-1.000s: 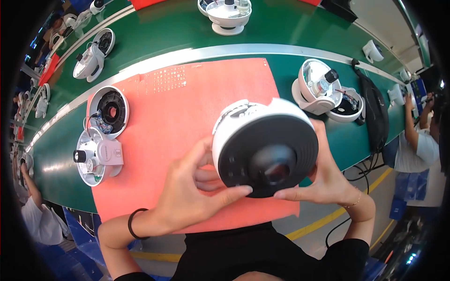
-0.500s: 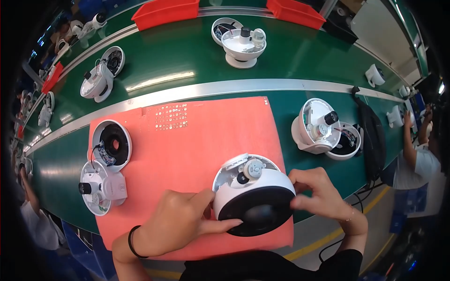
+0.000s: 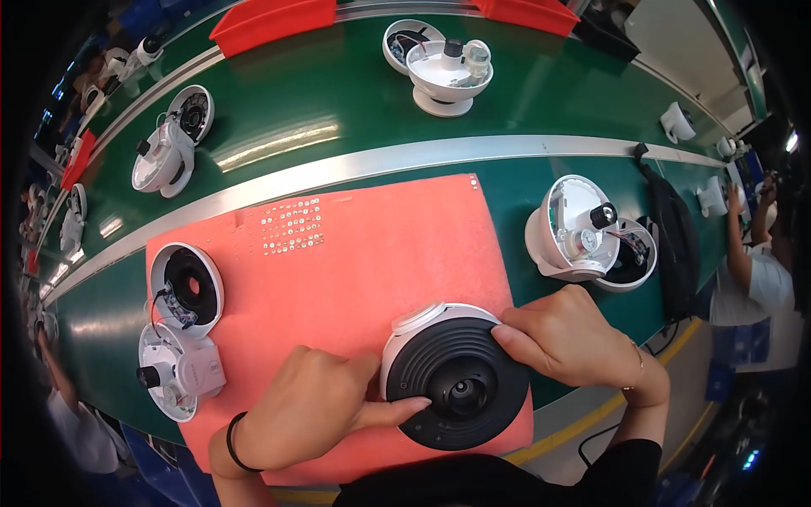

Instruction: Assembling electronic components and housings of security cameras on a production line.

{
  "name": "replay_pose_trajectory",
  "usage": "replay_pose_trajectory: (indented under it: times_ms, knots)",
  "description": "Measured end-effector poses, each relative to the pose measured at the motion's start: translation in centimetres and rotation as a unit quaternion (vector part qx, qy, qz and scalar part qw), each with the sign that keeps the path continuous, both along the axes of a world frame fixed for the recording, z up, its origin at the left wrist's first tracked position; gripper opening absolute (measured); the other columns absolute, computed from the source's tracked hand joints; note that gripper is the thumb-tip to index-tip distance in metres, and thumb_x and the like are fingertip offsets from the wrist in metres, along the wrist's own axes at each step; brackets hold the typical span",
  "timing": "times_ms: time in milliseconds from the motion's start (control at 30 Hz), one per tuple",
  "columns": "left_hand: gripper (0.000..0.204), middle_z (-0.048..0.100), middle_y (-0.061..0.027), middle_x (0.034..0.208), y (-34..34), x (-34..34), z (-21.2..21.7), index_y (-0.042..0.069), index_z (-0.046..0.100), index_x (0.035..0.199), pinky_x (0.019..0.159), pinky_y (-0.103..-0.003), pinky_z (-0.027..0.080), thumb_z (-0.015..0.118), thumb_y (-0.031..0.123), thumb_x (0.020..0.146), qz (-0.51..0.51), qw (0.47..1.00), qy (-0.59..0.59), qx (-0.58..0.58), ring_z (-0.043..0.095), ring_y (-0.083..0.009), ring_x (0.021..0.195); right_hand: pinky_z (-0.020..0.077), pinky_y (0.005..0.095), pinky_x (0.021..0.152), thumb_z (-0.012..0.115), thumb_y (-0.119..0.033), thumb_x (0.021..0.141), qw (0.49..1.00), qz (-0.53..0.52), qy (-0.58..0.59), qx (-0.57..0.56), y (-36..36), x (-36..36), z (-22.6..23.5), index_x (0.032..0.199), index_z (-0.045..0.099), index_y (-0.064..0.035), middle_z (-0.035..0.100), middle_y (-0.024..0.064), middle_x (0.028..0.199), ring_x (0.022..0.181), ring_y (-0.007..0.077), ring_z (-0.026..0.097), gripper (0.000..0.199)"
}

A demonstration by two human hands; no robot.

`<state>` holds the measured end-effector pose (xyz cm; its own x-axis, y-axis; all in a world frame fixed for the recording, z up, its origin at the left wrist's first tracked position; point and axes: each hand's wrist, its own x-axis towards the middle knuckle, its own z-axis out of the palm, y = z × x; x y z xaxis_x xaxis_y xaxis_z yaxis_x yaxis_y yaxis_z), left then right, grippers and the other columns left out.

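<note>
A round white camera housing (image 3: 390,348) with a black ringed front (image 3: 422,367) is between my hands at the near right of the pink foam mat. A small lens (image 3: 461,389) shows at the centre of the front, facing up towards me. My left hand (image 3: 317,410) grips the left edge, its thumb on the black face and the other fingers mostly hidden behind. At the upper right rim, my right hand (image 3: 568,340) pinches the edge between thumb and bent fingers. The inside of the housing is out of sight.
An opened camera (image 3: 179,363) lies on the mat's (image 3: 355,270) left, wired to its black-lined cover (image 3: 193,289). Small metal pieces (image 3: 291,226) sit in rows on the mat. Another opened camera (image 3: 568,228) and a black bag (image 3: 672,245) are at right. Red bins (image 3: 274,24) stand beyond; people work either side.
The housing has tipped so its black front and lens face me, and the white interior with its motor is no longer visible. My right hand has moved up along the rim.
</note>
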<state>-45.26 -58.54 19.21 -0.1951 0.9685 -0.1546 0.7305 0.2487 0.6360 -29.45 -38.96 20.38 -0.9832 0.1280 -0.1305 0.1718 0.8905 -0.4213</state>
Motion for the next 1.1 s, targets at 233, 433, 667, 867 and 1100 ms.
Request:
replay_pose_trajectory:
  times_ms: [233, 433, 667, 867, 1100]
  knots:
    - [0.048, 0.053, -0.0136, 0.048, -0.3, -0.4, 0.6, -0.003, 0.058, 0.064, 0.046, -0.035, 0.045, 0.065, 0.044, 0.072, -0.009, 0.999, 0.007, -0.042, 0.054, -0.0303, 0.044, 0.0435, 0.0352, 0.057, 0.056, -0.033, 0.081, 0.99, -0.093, 0.026, -0.101, 6.8, -4.9, 4.7, 0.082, 0.058, -0.0013, 0.058, 0.0123, 0.067, 0.063, 0.0277, 0.057, 0.031]
    - [0.044, 0.055, -0.0103, 0.05, 0.8, 0.1, 0.4, 0.001, 0.057, 0.06, 0.045, -0.031, 0.044, 0.069, 0.042, 0.069, -0.017, 1.0, 0.003, 0.005, 0.056, -0.0258, 0.044, 0.0467, 0.0366, 0.07, 0.071, -0.025, 0.066, 0.926, 0.066, 0.185, 0.323, 19.7, -12.8, -0.3, 0.086, 0.058, -0.0034, 0.061, 0.0137, 0.089, 0.082, 0.0288, 0.059, 0.033]
    - [0.043, 0.055, -0.0095, 0.05, 0.7, 0.3, 0.1, 0.0, 0.058, 0.06, 0.047, -0.03, 0.045, 0.069, 0.041, 0.069, -0.002, 0.999, 0.016, -0.044, 0.056, -0.0237, 0.044, 0.0465, 0.0379, 0.066, 0.07, -0.022, 0.066, 0.893, -0.017, 0.139, 0.427, 18.5, -14.9, -3.0, 0.078, 0.054, -0.0058, 0.061, 0.0127, 0.069, 0.069, 0.0289, 0.06, 0.025]
    - [0.028, 0.058, -0.0173, 0.06, 1.6, 0.1, 1.2, -0.004, 0.06, 0.078, 0.055, -0.032, 0.047, 0.067, 0.023, 0.072, 0.007, 0.997, -0.052, -0.057, 0.06, -0.0281, 0.056, 0.0459, 0.0388, 0.059, 0.069, -0.021, 0.067, 0.887, -0.093, 0.115, 0.436, 19.9, -7.0, -1.4, 0.08, 0.052, -0.0048, 0.06, 0.0134, 0.067, 0.067, 0.0306, 0.06, 0.027]
    - [0.026, 0.061, -0.018, 0.067, 1.5, 0.4, 0.8, 0.0, 0.062, 0.084, 0.057, -0.034, 0.048, 0.067, 0.023, 0.072, 0.015, 0.996, -0.051, -0.068, 0.062, -0.0291, 0.059, 0.044, 0.0397, 0.056, 0.069, -0.026, 0.067, 0.889, -0.117, 0.026, 0.441, 18.0, 3.6, -0.6, 0.077, 0.051, -0.0041, 0.058, 0.0139, 0.064, 0.063, 0.0326, 0.058, 0.03]
